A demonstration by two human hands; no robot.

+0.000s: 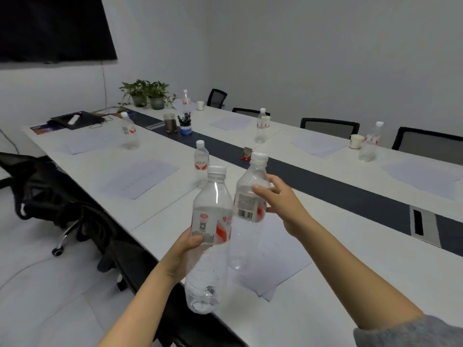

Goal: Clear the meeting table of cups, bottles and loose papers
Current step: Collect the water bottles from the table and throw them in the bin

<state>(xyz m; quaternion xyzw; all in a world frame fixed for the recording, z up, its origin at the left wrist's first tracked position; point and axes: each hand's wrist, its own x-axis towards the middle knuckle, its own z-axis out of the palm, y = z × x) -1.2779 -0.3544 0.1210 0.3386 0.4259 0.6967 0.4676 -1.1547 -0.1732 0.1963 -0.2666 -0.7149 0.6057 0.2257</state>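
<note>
My left hand [181, 254] curls round the near bottle [211, 221], held above the table [350, 284] edge. Close to its right, my right hand [281, 200] grips a second bottle [246, 196] at the label. Papers [275, 261] lie below that hand. Beyond both hands a third bottle [201, 162] stands upright; far right, a cup [356, 141].

1. Nearest clear plastic bottle with white cap [213, 199]: its red-and-white label bears a square code mark and red lettering, too blurred to read.
2. Second clear capped bottle [246, 196], just right of the nearest one: black barcode and a block of fine print, digits unreadable.
3. Third clear bottle [201, 162], standing beyond the nearest one: red label marks, illegible.
</note>
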